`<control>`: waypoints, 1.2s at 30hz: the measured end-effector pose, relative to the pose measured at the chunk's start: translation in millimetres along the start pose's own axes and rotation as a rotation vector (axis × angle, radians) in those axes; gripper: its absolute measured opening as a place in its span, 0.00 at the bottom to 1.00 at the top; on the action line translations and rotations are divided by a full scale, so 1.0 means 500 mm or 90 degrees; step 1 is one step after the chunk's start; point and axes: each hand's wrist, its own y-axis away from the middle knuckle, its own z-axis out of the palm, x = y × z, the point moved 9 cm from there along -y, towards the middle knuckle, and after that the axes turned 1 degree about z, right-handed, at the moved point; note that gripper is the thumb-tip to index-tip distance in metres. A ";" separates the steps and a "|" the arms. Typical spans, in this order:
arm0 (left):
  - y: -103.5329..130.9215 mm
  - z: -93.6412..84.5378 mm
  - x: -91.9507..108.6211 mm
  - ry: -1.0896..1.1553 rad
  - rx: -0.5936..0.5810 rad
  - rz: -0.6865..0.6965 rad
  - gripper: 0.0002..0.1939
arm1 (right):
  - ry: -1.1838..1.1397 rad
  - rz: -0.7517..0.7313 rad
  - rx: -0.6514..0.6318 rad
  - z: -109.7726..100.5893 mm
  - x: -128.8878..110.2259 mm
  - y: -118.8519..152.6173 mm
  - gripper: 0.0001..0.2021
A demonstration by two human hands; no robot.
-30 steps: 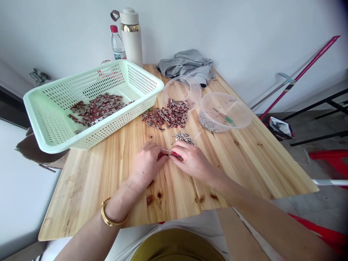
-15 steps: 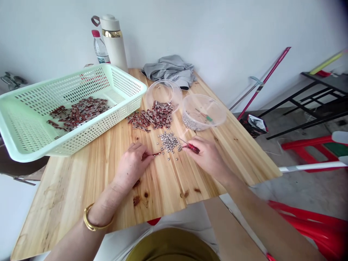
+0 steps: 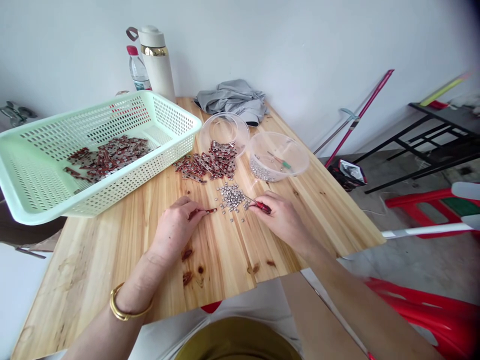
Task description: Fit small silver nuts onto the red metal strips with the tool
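My left hand [image 3: 176,225] pinches a small reddish-brown strip [image 3: 210,211], whose free end points right just above the wooden table [image 3: 221,265]. In my right hand [image 3: 281,217] is a screwdriver with a red handle [image 3: 263,207]; its thin shaft points left at a pile of small silver round metal pieces [image 3: 231,196]. Whether the tip touches a piece is too small to tell. Behind the pile lies a heap of similar reddish-brown strips [image 3: 210,165] with metal dots, partly against a round clear plastic lid or dish [image 3: 243,137].
A pale green perforated basket [image 3: 101,200] with more strips stands at left. Behind the right hand is a clear tub [image 3: 300,155] holding silver pieces and a green-handled tool [image 3: 286,164]. Grey cloth [image 3: 232,97], a white flask [image 3: 159,70] and a bottle [image 3: 138,70] stand along the back.
My left hand has drawn slightly left and up with the strip, away from the silver pile. The screwdriver in my right hand has shifted a little left. The view has tilted slightly.
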 end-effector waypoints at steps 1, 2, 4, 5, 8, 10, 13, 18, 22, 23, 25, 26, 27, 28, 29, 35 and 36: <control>0.000 0.000 -0.002 -0.010 -0.004 -0.007 0.05 | 0.002 -0.002 -0.012 0.006 -0.002 -0.003 0.05; 0.000 0.000 -0.003 -0.017 -0.008 -0.010 0.05 | 0.005 -0.003 -0.024 0.012 -0.003 -0.006 0.05; -0.001 0.000 -0.002 -0.017 -0.021 -0.008 0.06 | 0.014 -0.011 -0.043 0.025 -0.005 -0.010 0.05; -0.002 0.000 -0.002 -0.015 -0.027 -0.008 0.06 | 0.022 -0.016 -0.052 0.029 -0.004 -0.012 0.04; -0.004 -0.001 -0.004 -0.009 -0.043 -0.014 0.06 | 0.040 -0.021 -0.078 0.036 -0.004 -0.018 0.05; -0.005 -0.002 -0.006 -0.006 -0.047 -0.020 0.05 | 0.034 -0.024 -0.088 0.036 -0.016 -0.025 0.06; -0.005 -0.003 -0.011 -0.003 -0.049 -0.032 0.05 | -0.015 -0.059 -0.054 0.035 -0.064 -0.039 0.06; -0.006 -0.002 -0.012 0.019 -0.053 -0.025 0.08 | -0.028 -0.135 -0.066 0.101 -0.157 -0.061 0.07; -0.006 -0.002 -0.016 0.020 -0.068 -0.046 0.10 | 0.023 -0.158 -0.101 0.152 -0.174 -0.068 0.07; -0.006 -0.001 -0.015 0.023 -0.072 -0.046 0.10 | 0.022 -0.154 -0.102 0.156 -0.171 -0.069 0.06; -0.005 0.000 -0.011 0.031 -0.077 -0.043 0.10 | 0.016 -0.147 -0.099 0.157 -0.165 -0.071 0.05; -0.004 0.002 -0.010 0.030 -0.080 -0.043 0.09 | 0.014 -0.146 -0.099 0.156 -0.164 -0.071 0.05; -0.003 0.004 -0.010 0.024 -0.081 -0.046 0.09 | 0.015 -0.147 -0.099 0.154 -0.163 -0.071 0.06; -0.002 0.005 -0.010 0.016 -0.081 -0.050 0.08 | 0.016 -0.149 -0.102 0.154 -0.163 -0.071 0.06; -0.001 0.006 -0.011 0.008 -0.079 -0.055 0.08 | 0.018 -0.151 -0.103 0.153 -0.163 -0.071 0.06; -0.001 0.011 -0.023 0.009 -0.060 -0.070 0.10 | 0.019 -0.177 -0.093 0.146 -0.177 -0.067 0.05; -0.001 0.010 -0.025 0.007 -0.056 -0.068 0.09 | 0.028 -0.185 -0.090 0.147 -0.180 -0.066 0.05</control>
